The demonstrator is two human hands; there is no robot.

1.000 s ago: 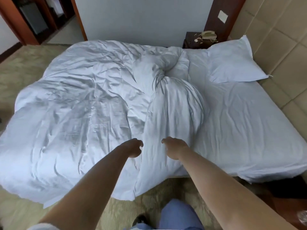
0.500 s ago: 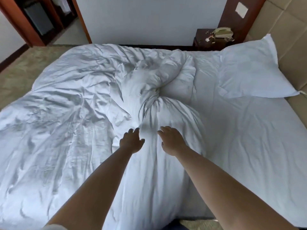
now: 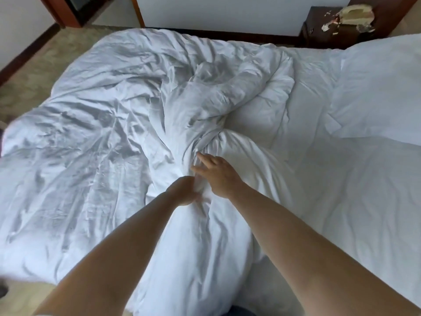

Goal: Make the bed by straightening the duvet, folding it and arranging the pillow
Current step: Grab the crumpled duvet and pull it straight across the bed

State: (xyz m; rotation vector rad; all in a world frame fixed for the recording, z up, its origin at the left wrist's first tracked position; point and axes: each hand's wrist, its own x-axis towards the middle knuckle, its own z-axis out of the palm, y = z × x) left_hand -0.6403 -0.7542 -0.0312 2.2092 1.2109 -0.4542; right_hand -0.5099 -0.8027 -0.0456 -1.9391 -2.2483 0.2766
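Observation:
A white duvet (image 3: 95, 142) lies crumpled over the left and middle of the bed, twisted into a knot-like bunch near the centre. My left hand (image 3: 183, 190) grips a fold of the duvet just below that twist, its fingers curled into the cloth. Just beside it, my right hand (image 3: 216, 173) reaches over the bunch with straight fingers, the fingertips touching the twisted cloth. A white pillow (image 3: 382, 87) lies at the right, near the head of the bed.
The white bed sheet (image 3: 341, 201) is bare on the right half of the bed. A dark nightstand (image 3: 319, 30) with a beige telephone (image 3: 350, 14) stands at the far right. Patterned carpet (image 3: 34, 65) runs along the left side, with a doorway beyond.
I have leaned further over the bed. Both hands moved up the duvet toward the twist. The left hand has closed on a fold, and the right has stretched its fingers forward.

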